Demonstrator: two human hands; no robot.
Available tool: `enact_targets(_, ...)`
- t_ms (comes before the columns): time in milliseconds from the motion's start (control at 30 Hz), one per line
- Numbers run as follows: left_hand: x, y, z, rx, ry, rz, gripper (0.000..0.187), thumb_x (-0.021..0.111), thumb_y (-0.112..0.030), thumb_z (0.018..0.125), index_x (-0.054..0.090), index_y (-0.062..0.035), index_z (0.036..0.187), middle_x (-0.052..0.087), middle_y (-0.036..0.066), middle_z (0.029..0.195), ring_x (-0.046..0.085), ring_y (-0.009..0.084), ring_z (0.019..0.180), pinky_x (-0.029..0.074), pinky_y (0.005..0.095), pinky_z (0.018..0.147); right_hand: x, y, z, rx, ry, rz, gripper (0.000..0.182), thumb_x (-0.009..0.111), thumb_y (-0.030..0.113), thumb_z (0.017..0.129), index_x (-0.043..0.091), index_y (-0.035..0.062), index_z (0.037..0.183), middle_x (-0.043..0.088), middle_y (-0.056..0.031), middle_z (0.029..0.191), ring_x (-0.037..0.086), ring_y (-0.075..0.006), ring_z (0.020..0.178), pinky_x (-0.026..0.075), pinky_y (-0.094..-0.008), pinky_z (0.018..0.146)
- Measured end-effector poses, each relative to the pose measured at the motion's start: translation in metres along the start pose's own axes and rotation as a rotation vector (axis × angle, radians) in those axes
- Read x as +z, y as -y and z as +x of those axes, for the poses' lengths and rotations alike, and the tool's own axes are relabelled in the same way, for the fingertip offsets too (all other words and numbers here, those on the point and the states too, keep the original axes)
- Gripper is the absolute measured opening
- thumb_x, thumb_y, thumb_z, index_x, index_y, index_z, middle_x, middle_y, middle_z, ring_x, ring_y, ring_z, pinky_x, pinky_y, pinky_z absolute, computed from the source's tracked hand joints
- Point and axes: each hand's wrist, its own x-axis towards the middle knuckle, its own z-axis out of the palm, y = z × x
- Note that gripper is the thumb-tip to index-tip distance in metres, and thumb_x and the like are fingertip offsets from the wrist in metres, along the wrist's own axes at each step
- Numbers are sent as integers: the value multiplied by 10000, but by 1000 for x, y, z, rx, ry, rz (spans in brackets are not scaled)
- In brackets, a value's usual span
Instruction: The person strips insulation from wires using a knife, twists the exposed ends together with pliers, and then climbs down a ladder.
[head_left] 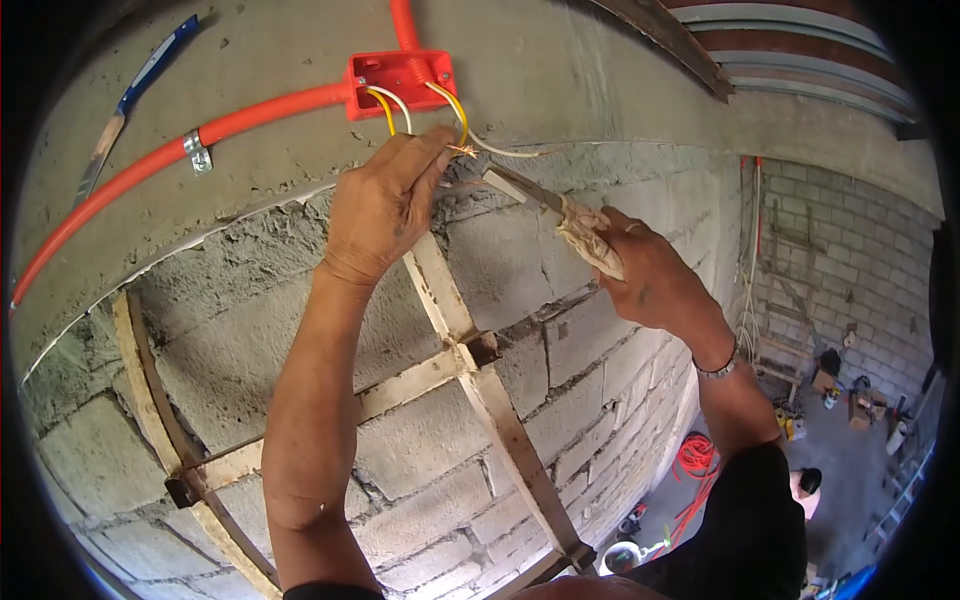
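My left hand (385,205) pinches the ends of yellow (463,118) and white wires just below an orange junction box (352,88); frayed copper strands (463,151) stick out past the fingertips. Another white wire (510,152) curves out to the right, its end free. To the right, my right hand (640,270) is wrapped round a pliers-like tool (525,190) whose handles are covered with pale cloth or tape. The tool's jaws point up and left, a short distance from the copper strands and apart from them.
Orange conduit (270,107) runs left from the box, held by a metal clamp (197,152). A blue-handled saw or knife (150,70) leans at upper left. Metal bars (510,430) cross the block wall. Far below, a person (805,490) is near a ladder (900,495) and orange tubing (697,455).
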Motion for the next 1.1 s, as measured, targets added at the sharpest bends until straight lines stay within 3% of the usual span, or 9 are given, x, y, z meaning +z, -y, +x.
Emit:
enact_targets(100,1,1,0,28,-11,-20,181,621,-97,933,667,-56,1103,643,114,842,613,222,692,502,304,667,-8,7,8,39,48,-6,344,618,61,821,583,-53,1143,538,-302,1178,553,-438,1039,467,-469,930)
enact_targets(167,2,2,1,30,-24,-32,153,623,-121,923,673,-59,1054,670,110,869,662,291,682,525,365,611,-13,10,12,35,64,-19,355,623,70,822,579,-51,1153,521,-306,1215,552,-432,1046,468,-468,934)
enact_targets(333,-1,-1,2,17,7,-18,152,617,-120,927,669,-49,1051,665,119,884,662,303,715,523,366,635,-13,6,18,-27,76,-21,378,642,99,824,576,-46,1167,503,-293,1253,552,-425,1057,470,-466,934)
enact_targets(433,0,0,1,10,20,-53,156,613,-107,932,661,-41,1065,633,119,852,624,273,714,503,343,659,-14,9,21,32,136,4,387,634,80,816,574,-31,1182,534,-299,1284,518,-424,1175,430,-432,1017)
enact_targets(467,1,1,0,13,18,-86,162,610,-95,936,653,-36,1081,602,117,816,584,241,698,482,319,672,-12,8,22,43,123,-5,373,635,80,816,581,-28,1168,551,-289,1262,530,-421,1149,436,-433,1006)
enact_targets(800,-3,2,1,-31,82,-125,181,612,-93,934,651,-8,1090,610,112,841,580,225,758,478,311,727,-8,7,28,-6,54,40,180,656,91,814,626,-32,942,610,-222,1007,589,-401,914,479,-449,822)
enact_targets(933,1,6,1,-35,88,-131,174,614,-85,932,658,-7,1081,611,111,840,582,219,754,480,307,727,-6,5,27,13,21,55,165,660,104,824,628,-27,918,621,-206,924,591,-412,855,483,-444,798)
enact_targets(1033,-3,10,2,15,89,-103,168,617,-77,928,659,-7,1075,612,107,829,583,220,719,484,303,701,-8,9,26,9,20,13,176,668,128,837,618,-28,901,623,-206,849,631,-371,776,502,-420,737)
enact_targets(1100,-5,12,3,44,102,-62,167,621,-74,925,659,-7,1074,613,105,820,584,225,694,486,301,683,-7,16,26,229,292,195,187,667,171,873,651,-9,918,686,-209,848,667,-366,724,541,-390,685)
